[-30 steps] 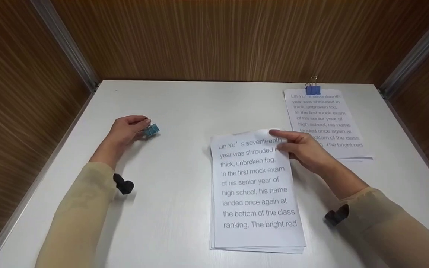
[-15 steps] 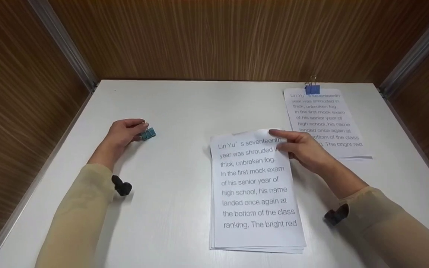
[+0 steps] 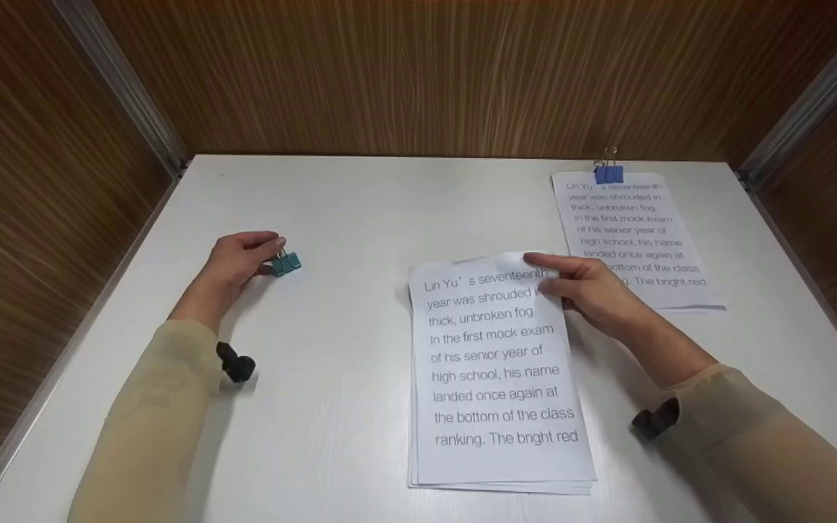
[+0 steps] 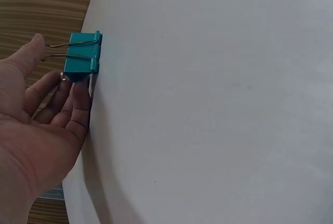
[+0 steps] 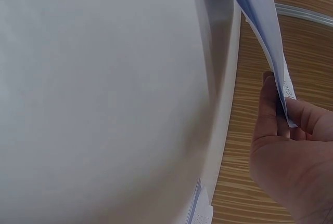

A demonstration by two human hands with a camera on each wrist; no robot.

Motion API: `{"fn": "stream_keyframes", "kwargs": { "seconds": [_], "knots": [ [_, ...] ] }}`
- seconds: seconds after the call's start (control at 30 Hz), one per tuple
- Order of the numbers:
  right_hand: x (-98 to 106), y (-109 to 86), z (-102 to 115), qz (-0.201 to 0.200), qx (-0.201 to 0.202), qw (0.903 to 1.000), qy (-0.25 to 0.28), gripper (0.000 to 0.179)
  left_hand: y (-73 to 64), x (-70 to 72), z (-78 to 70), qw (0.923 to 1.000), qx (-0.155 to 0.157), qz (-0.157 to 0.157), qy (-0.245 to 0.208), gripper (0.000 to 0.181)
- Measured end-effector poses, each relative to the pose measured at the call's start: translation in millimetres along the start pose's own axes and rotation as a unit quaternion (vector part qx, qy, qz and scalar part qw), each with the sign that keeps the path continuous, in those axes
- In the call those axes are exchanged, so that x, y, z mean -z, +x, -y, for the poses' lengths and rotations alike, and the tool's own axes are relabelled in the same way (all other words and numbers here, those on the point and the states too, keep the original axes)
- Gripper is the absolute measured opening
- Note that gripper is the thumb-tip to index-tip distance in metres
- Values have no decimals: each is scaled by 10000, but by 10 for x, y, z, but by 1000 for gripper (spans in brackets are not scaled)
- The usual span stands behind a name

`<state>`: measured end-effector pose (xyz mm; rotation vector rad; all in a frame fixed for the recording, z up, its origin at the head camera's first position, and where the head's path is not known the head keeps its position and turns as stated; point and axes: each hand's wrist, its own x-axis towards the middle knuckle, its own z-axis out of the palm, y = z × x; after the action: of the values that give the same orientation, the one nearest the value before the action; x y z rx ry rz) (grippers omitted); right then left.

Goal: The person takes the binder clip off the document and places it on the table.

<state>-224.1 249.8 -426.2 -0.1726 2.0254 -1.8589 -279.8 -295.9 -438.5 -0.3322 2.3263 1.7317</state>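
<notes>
My left hand (image 3: 235, 260) holds a teal binder clip (image 3: 288, 264) just above the left part of the white table. In the left wrist view the clip (image 4: 82, 53) has its wire handles toward the thumb, and the fingers lie under its body. With thumb and fingers, my right hand (image 3: 593, 294) pinches the upper right edge of a stack of printed sheets (image 3: 498, 378). The stack's top end is raised off the table, and its lower end shows slightly fanned edges. Seen from the right wrist, the sheets (image 5: 263, 21) bend upward between thumb and fingers.
A second printed stack (image 3: 633, 240) lies at the back right, with a blue binder clip (image 3: 609, 174) on its top edge. My right hand partly covers its lower left. Wood-grain panels (image 3: 418, 80) enclose the white table (image 3: 338, 203) at the back and sides.
My left hand has shifted slightly left and toward me with the teal binder clip, whose body has turned a little. The right hand and its sheets stay in place.
</notes>
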Motion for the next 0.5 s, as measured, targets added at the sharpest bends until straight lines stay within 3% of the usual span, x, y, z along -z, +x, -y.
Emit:
{"fn": "stream_keyframes", "kwargs": {
  "seconds": [0.2, 0.5],
  "knots": [
    [-4, 1, -1, 2, -11, 10000, 31, 56, -13, -1, -21, 10000, -54, 6, 63, 63],
    [5, 8, 4, 43, 29, 10000, -6, 55, -41, 11, -124, 9983, 146, -23, 560, 69]
  ]
}}
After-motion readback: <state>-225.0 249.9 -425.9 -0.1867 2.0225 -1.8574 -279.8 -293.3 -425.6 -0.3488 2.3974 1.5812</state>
